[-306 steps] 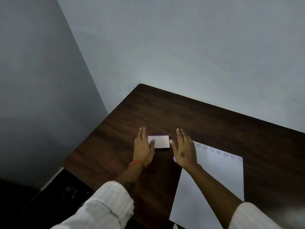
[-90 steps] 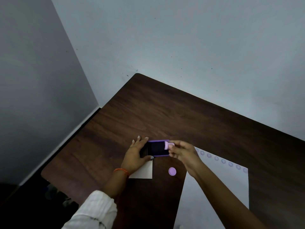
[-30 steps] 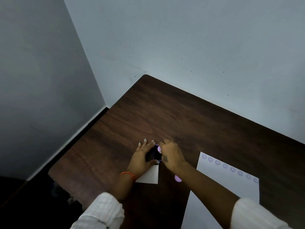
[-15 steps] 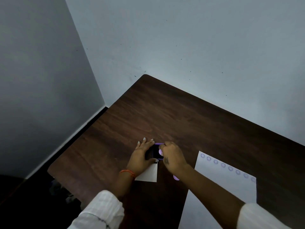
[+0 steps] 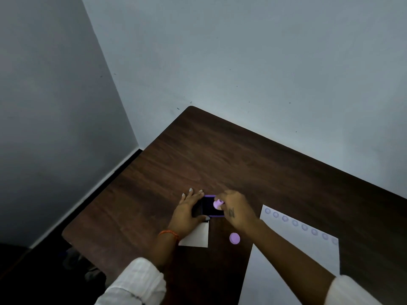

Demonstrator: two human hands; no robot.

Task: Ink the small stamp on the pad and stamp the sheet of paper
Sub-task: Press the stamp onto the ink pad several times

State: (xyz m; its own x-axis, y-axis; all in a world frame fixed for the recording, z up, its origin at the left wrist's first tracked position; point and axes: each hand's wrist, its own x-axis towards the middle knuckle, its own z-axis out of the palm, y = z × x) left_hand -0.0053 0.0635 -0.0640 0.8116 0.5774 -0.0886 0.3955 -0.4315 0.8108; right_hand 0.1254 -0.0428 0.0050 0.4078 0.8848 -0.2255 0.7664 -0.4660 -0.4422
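head view: the left hand (image 5: 187, 213) lies flat on the table, fingers spread and open, and it steadies the left side of the ink pad (image 5: 210, 206) without closing around it. the pad is open, a dark square in a purple frame, and its white lid (image 5: 197, 236) lies just beside it on the near side, partly under the left wrist. the right hand (image 5: 235, 209) is closed in a pinch on the small stamp (image 5: 218, 204), a pale purple piece, and holds it over the right part of the pad. i cannot tell if the stamp face touches the ink or is a little above it. a round purple cap (image 5: 234, 238) lies on the table between the pad and the sheet of paper (image 5: 293, 245).

as i judge it, the task is in the inking step. the pad is already opened and the stamp is in the hand. the sheet carries a row of small round marks along its far edge, and it has much free space below them. what is left is to bring the stamp to the paper and press it.

the surface is a dark brown wooden table (image 5: 242, 161), smooth, placed in a corner. two plain grey-white walls meet behind it, with some small dark spots. the light is dim.
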